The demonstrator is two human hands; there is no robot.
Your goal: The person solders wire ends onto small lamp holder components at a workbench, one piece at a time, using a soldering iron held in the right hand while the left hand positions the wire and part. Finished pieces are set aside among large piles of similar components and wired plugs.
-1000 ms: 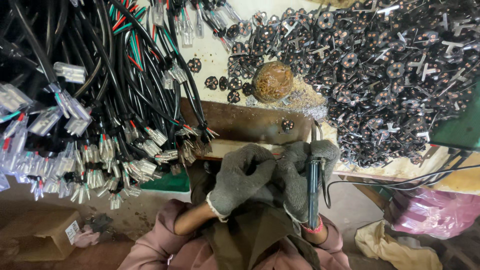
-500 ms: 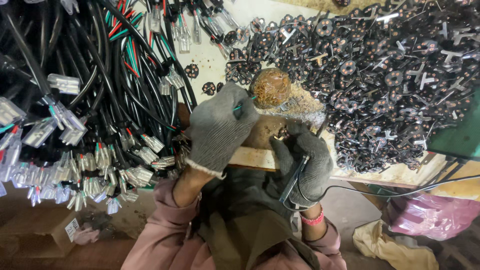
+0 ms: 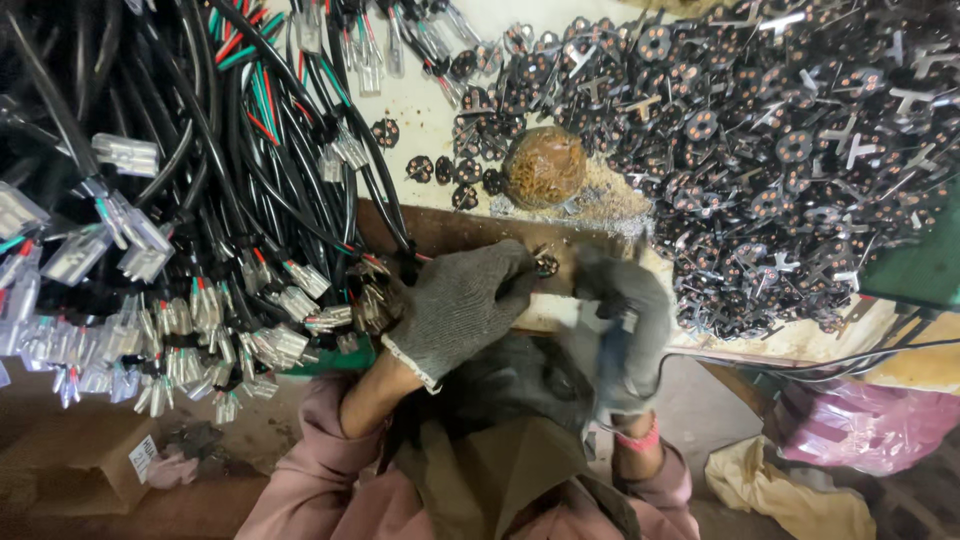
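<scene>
My left hand (image 3: 460, 305), in a grey knit glove, pinches a small black round plug insert (image 3: 546, 265) over the brown wooden board (image 3: 450, 228) at the bench edge. My right hand (image 3: 622, 330), also gloved and blurred by motion, is closed around a dark pen-shaped tool (image 3: 612, 352) with a cord, just right of the insert. Its tip is lost in the blur. The two hands are close together, nearly touching.
A thick bundle of black cables (image 3: 180, 180) with white connectors (image 3: 130, 245) fills the left. A heap of black pronged inserts (image 3: 780, 150) covers the right. A brown ball of wire wool (image 3: 544, 166) sits behind the board. A pink bag (image 3: 860, 425) lies lower right.
My left hand reached out toward the brown ball, then drew back to the board with an insert between its fingers. My right hand with the tool shifted up and now moves fast.
</scene>
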